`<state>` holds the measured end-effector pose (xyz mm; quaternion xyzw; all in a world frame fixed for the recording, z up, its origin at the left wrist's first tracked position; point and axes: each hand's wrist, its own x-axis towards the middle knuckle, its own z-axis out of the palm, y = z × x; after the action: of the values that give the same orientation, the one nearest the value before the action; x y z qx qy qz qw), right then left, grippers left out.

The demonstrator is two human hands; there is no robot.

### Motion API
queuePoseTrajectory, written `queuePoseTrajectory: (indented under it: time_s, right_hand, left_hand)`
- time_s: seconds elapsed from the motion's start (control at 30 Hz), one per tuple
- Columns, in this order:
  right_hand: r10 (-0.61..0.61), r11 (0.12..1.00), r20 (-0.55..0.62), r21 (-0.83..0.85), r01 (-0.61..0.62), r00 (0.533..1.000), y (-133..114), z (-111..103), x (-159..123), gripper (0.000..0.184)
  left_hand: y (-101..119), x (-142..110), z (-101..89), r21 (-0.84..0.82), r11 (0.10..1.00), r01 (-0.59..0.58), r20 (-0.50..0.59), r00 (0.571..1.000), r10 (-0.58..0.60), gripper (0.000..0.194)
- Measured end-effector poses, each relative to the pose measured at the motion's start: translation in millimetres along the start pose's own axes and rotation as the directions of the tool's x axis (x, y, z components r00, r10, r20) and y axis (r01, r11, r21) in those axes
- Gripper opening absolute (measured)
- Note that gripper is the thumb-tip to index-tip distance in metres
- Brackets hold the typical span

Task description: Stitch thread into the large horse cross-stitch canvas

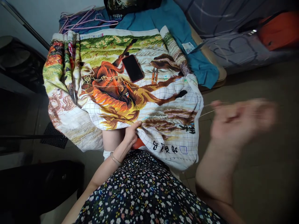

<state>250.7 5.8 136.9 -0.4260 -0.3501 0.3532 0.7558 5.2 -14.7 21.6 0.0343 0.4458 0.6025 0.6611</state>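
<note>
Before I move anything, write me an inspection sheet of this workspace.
Surface: stitched fabric spread from the lap over a teal cloth, rolled at both sides.
Job's things: tangled yellow thread and small snips lie on the fabric.
Clutter: phone on the fabric, screen dark; pink hangers beyond its far edge.
Hands: left hand holds the near edge, thumb on top; right hand is blurred, off to the right, pale thread between it and the fabric.
Cables: nothing seen.
Surroundings: tiled floor; orange item at far right.

Right fingers (234,116) blurred, thread (207,112) end indistinct, orange bag (280,31) cut off
</note>
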Motion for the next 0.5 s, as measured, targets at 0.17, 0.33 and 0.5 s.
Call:
queuePoseTrajectory:
  time_s: [0.17, 0.33, 0.5]
  right_hand:
    - [0.473, 0.852, 0.422, -0.442, -0.28, 0.773, 78, 53, -76, 0.011]
    - [0.478, 0.754, 0.477, -0.654, -0.065, 0.737, 106, 51, -96, 0.026]
    - [0.429, 0.73, 0.509, -0.682, 0.045, 0.746, 108, 53, -92, 0.029]
  left_hand:
    - [1, 0, -0.2, 0.031, 1.0, 0.006, -0.026, 1.0, -0.006, 0.037]
    - [1, 1, 0.2, 0.062, 0.998, 0.015, -0.013, 1.0, -0.014, 0.031]
    - [2, 1, 0.6, 0.053, 0.998, 0.018, -0.003, 1.0, -0.018, 0.03]
